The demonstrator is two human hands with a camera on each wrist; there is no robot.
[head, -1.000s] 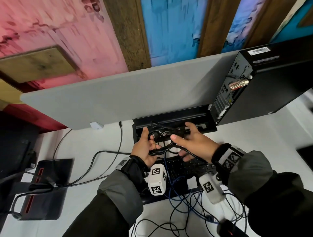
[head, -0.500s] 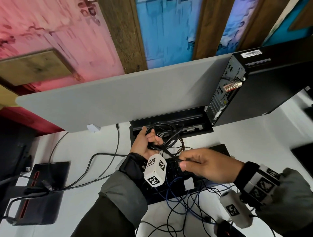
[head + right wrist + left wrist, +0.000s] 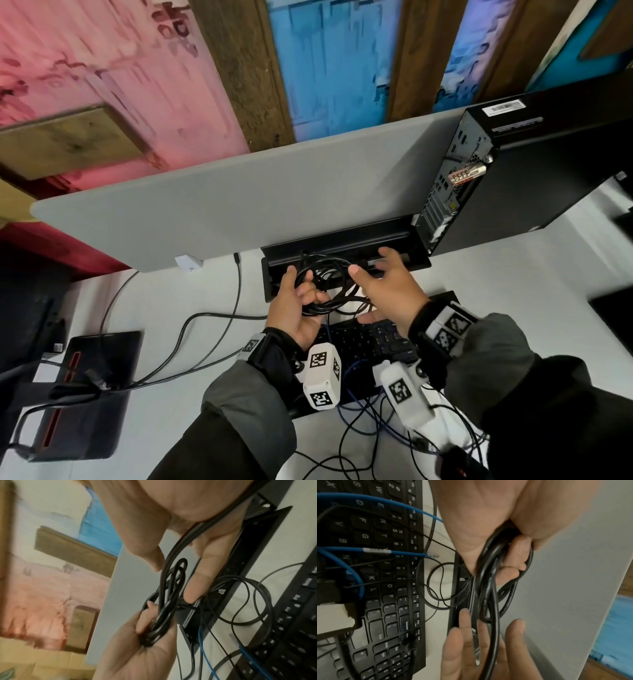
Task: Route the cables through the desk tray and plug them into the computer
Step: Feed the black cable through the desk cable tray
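My left hand (image 3: 297,308) grips a bundle of looped black cable (image 3: 325,291) just above the black desk tray (image 3: 416,265), which is set into the white desk against the grey divider. In the left wrist view the fingers of the left hand (image 3: 488,513) curl round the cable loops (image 3: 488,588). My right hand (image 3: 383,284) hovers over the tray's right half with fingers spread. A black cable strand (image 3: 173,555) runs across the palm of the right hand (image 3: 154,507). The black computer (image 3: 548,178) stands at the right with its rear ports facing the tray.
A black keyboard (image 3: 373,339) lies under my wrists, with blue cables (image 3: 385,503) and thin black wires across it. More tangled cables lie at the desk's near edge (image 3: 370,428). A monitor base (image 3: 85,394) with cables sits at the left.
Half a second ago my right hand pinched a strand and drew it toward me. It has now let go and moved back over the tray, fingers spread. The left hand still holds the bundle.
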